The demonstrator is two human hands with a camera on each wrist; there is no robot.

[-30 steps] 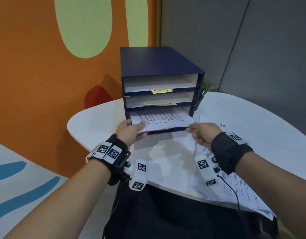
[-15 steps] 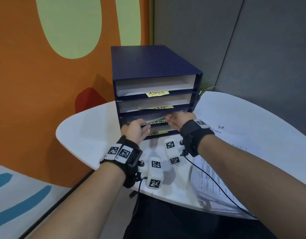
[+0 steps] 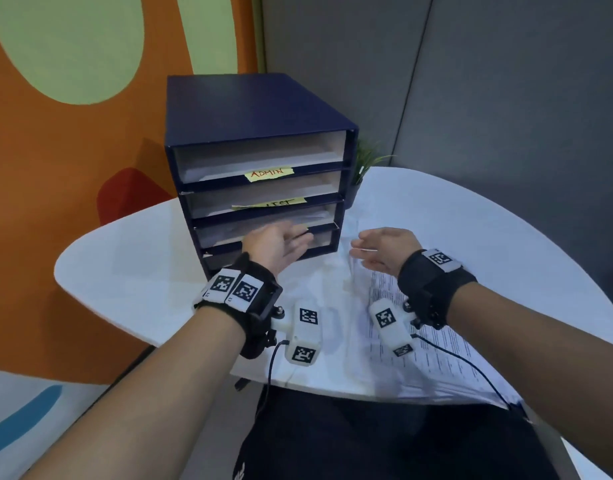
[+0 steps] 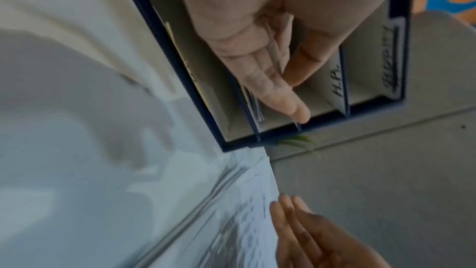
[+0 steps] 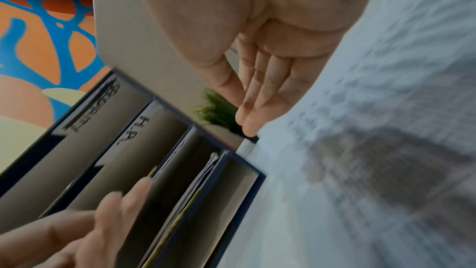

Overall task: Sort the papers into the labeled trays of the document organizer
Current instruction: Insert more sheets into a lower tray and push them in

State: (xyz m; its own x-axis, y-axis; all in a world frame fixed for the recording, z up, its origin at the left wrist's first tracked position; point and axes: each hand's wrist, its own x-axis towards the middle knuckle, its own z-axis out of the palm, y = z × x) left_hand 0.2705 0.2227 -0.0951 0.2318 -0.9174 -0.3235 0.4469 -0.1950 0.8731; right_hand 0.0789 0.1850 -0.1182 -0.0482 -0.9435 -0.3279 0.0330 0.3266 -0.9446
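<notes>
Here my left hand point(image 3: 276, 247) has its fingers point(image 4: 279, 97) straight and loosely together, holding nothing, the tips just in front of the lower trays of the document organizer point(image 3: 253, 133); whether they touch a tray edge I cannot tell. My right hand point(image 3: 384, 250) is likewise slack, its fingers point(image 5: 255, 99) extended side by side and empty, hovering to the right of the organizer above the papers point(image 3: 429, 344) that lie spread on the near right part of the desk point(image 3: 132, 271). The organizer is a dark blue box standing at the far left of the white desk, with stacked open trays facing me. The top tray's lip carries a yellow label point(image 3: 268, 173) reading ADMIN; the next has a yellow label point(image 3: 270, 204) whose writing is partly hidden. In the wrist views, white tabs with handwriting show inside the trays, one reading H.R. point(image 4: 337, 81), another too blurred to read. A sheaf of sheets point(image 3: 263, 225) sits in the third tray, just beyond my left fingertips. A small green plant point(image 3: 364, 164) stands behind the organizer's right corner, against the grey partition.
</notes>
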